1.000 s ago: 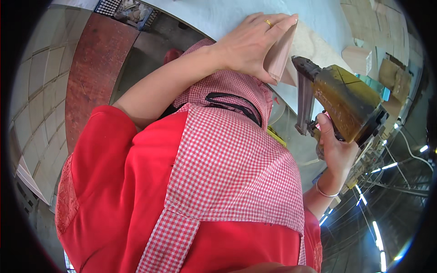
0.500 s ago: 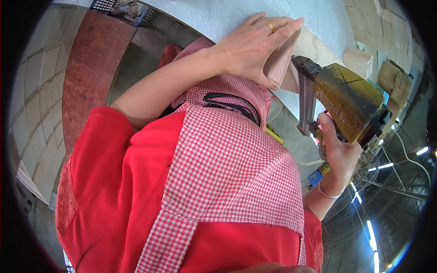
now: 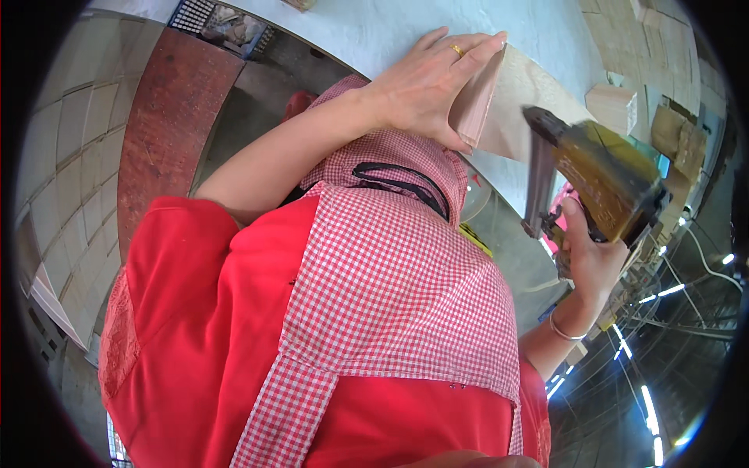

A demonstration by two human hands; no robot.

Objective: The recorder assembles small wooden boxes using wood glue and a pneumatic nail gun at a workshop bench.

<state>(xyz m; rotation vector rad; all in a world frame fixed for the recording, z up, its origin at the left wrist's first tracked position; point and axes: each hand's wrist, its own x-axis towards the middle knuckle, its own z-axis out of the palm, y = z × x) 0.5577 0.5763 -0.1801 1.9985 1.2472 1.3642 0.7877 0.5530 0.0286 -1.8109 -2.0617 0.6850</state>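
Note:
My left hand (image 3: 433, 86) spans a pale pinkish wooden board (image 3: 477, 103), its fingertips at the far end and its thumb at the near end. That board stands against a thin, light plywood panel (image 3: 530, 97), and both are on the pale tabletop (image 3: 374, 31). My right hand (image 3: 594, 261) is wrapped round the handle of a nail gun (image 3: 612, 175) with a worn yellow and black body. Its dark nose points toward the plywood and looks apart from the board. The gun is slightly blurred, and part of its handle is hidden behind its body.
A light wooden block (image 3: 612, 108) sits on the table beyond the gun. Brown pieces (image 3: 677, 140) stand farther right. At the left are a red bench (image 3: 175, 129), a dark plastic crate (image 3: 226, 30) and stacked wooden panels (image 3: 66, 168). A pale hose (image 3: 714, 269) hangs at the right.
The nail gun has moved right, away from the wooden board, showing more of the plywood. My left hand keeps its hold on the board.

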